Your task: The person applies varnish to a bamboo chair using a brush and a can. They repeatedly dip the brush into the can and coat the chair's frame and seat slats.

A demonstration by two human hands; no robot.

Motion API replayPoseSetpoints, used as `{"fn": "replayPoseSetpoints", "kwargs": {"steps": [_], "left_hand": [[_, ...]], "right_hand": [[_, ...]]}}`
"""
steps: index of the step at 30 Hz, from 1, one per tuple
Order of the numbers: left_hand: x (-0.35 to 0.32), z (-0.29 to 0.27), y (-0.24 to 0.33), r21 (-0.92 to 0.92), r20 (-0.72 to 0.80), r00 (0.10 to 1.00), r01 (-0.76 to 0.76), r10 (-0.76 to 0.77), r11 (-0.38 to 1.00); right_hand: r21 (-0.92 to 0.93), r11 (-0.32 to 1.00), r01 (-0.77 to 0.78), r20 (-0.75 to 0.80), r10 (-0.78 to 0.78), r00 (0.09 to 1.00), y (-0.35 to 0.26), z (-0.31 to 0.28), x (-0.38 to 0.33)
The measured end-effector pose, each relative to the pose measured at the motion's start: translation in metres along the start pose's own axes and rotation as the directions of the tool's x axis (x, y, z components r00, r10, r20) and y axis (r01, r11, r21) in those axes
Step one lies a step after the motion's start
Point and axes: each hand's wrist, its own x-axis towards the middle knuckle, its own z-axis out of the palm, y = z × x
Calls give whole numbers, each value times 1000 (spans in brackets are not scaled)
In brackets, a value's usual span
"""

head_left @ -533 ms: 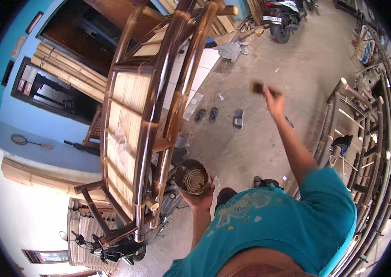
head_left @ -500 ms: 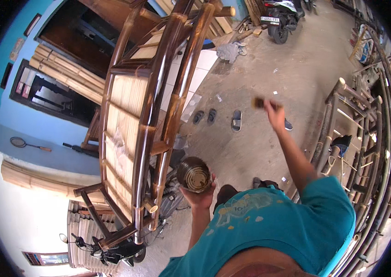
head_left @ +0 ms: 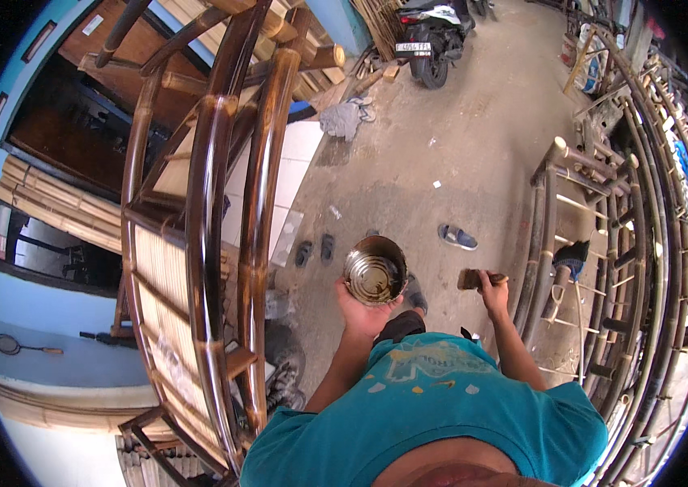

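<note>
My left hand [head_left: 366,309] is wrapped round the lower side of a round metal can [head_left: 375,270], its mouth tipped toward me. Ridged inner walls and a little dark liquid show inside the can. In my right hand [head_left: 495,295] is a paintbrush [head_left: 471,279], gripped by its handle, with the dark bristles pointing left toward the can. A gap separates brush and can. On my left stands a tall piece of bamboo furniture [head_left: 211,195] with glossy dark-brown poles and pale slatted panels.
Dark bamboo frames [head_left: 534,243] line the right side, with a broom [head_left: 573,256] among them. Sandals [head_left: 327,248] and a shoe [head_left: 457,236] lie on the concrete floor [head_left: 409,174]. A parked motorbike [head_left: 433,45] and a grey cloth [head_left: 345,119] are farther off.
My right hand has come down and closer to my body with the paintbrush. The can in my left hand has moved right and up in view. The furniture has shifted left in view.
</note>
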Motion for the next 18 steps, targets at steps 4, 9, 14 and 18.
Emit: {"fn": "replayPoseSetpoints", "kwargs": {"steps": [4, 9, 14, 18], "left_hand": [[70, 3, 31, 77, -89, 996, 10, -4, 997], [144, 22, 72, 61, -47, 999, 1, 2, 998], [206, 29, 112, 83, -86, 995, -32, 39, 996], [242, 27, 133, 22, -84, 979, -185, 186, 983]], "right_hand": [[-112, 985, 131, 57, -125, 991, -76, 55, 75], [-72, 937, 341, 274, -310, 910, -179, 116, 140], [49, 954, 296, 326, -296, 898, -208, 162, 210], [342, 902, 265, 376, -390, 840, -263, 218, 236]]}}
